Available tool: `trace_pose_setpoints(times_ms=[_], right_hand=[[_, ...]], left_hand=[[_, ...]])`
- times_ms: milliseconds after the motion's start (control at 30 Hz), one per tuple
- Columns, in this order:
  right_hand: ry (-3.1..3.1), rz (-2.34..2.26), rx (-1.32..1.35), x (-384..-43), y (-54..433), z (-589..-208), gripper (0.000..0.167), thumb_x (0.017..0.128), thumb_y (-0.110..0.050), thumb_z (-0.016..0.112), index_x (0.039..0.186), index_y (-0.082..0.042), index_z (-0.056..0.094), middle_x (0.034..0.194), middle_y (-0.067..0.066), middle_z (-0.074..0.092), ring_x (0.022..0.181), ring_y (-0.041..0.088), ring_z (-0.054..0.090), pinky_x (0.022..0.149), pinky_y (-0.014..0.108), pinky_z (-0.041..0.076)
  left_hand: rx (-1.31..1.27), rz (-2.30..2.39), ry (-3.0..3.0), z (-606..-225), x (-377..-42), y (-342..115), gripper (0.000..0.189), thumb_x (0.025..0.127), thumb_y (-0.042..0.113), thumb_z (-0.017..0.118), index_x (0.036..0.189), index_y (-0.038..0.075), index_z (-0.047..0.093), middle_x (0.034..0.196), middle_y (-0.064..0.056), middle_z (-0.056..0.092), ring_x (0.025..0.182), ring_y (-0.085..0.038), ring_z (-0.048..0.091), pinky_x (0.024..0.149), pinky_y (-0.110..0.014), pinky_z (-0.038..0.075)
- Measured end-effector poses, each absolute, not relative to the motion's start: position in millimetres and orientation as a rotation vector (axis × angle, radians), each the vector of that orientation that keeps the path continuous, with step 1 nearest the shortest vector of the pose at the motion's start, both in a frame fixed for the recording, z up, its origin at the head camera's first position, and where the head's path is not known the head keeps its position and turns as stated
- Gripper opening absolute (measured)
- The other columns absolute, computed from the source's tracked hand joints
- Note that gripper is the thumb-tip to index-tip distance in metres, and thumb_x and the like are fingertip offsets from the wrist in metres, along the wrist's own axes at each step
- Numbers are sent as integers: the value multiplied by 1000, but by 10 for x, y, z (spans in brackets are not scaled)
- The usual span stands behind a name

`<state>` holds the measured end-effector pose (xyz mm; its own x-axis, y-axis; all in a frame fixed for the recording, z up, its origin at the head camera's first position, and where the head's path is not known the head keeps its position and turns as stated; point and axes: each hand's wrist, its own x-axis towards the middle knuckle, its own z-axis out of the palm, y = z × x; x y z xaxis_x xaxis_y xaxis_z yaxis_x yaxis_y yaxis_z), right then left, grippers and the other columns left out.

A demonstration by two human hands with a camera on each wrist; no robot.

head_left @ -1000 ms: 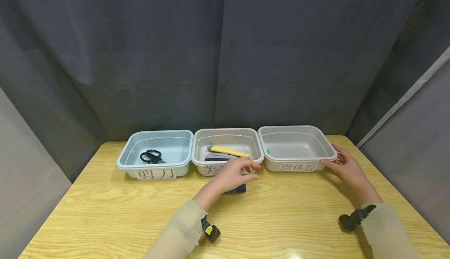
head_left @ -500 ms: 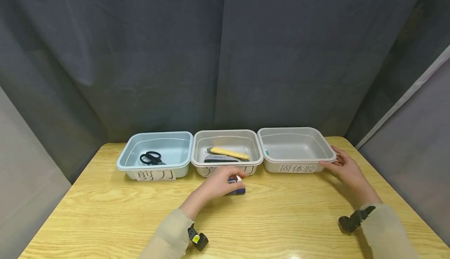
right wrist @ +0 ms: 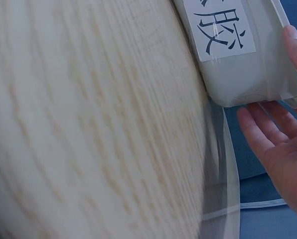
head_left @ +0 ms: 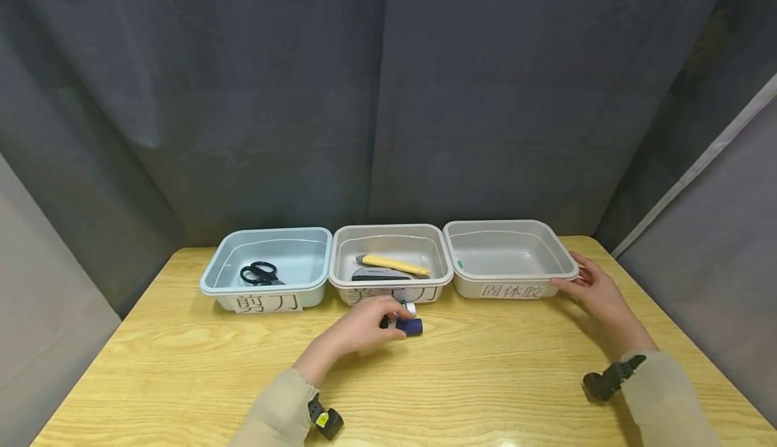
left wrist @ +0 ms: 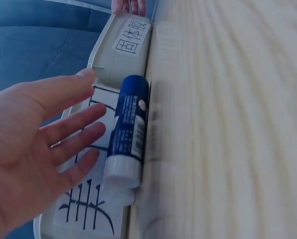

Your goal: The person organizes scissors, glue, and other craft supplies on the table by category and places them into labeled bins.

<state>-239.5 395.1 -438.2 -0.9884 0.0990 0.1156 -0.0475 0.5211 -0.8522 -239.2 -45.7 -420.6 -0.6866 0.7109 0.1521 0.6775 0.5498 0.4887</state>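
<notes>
- On the desk (head_left: pixel 182 366), before our middle tray (head_left: pixel 390 284): glue stick (head_left: pixel 408 326), left hand (head_left: pixel 358 329) beside it, grip wide.
- Right hand (head_left: pixel 597 292): relaxed grip touching the right tray (head_left: pixel 508 288).

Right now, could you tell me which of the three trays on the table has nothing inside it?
The right-hand tray, the one the right hand touches. The left tray holds scissors; the middle tray holds a yellow tool.

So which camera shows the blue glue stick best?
The left wrist view: the glue stick fills the picture, lying on the table against the bins, blue body and white end clear, beside the left hand. The head view shows it small, partly behind that hand. The right wrist view misses it.
</notes>
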Motion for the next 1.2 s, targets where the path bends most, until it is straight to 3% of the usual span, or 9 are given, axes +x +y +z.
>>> trace_pose_setpoints(times_ms=[167,600,1000,1200], right_hand=[[-2589,1488,-47,-2410,3952,-4381,84,85,-31,62,145,-1,11,137,34,29,88,-20,42,72,4,43],[-2618,1444,-62,-2401,3941,-4360,86,84,-35,62,145,-1,11,138,33,30,88,-19,39,70,3,41],[-2643,1423,-75,-2381,3928,-4347,86,85,-37,61,145,-2,11,139,32,29,89,-17,37,70,3,40],[-2645,1426,-69,-2381,3935,-4355,86,85,-37,62,145,-3,10,140,32,28,91,-16,39,70,3,40]], left_hand=[[1181,783,2747,-4226,-2399,-517,33,81,27,68,111,17,64,109,3,61,96,-13,56,87,-28,44],[1165,649,2741,-4259,-2389,-536,38,78,30,70,114,19,63,110,3,60,99,-13,53,91,-31,41],[1175,488,2690,-4259,-2337,-528,56,73,28,74,124,21,55,121,3,57,101,-8,53,90,-26,42],[1176,453,2723,-4259,-2323,-498,55,72,24,74,124,25,55,123,5,57,104,-7,53,88,-28,35]])
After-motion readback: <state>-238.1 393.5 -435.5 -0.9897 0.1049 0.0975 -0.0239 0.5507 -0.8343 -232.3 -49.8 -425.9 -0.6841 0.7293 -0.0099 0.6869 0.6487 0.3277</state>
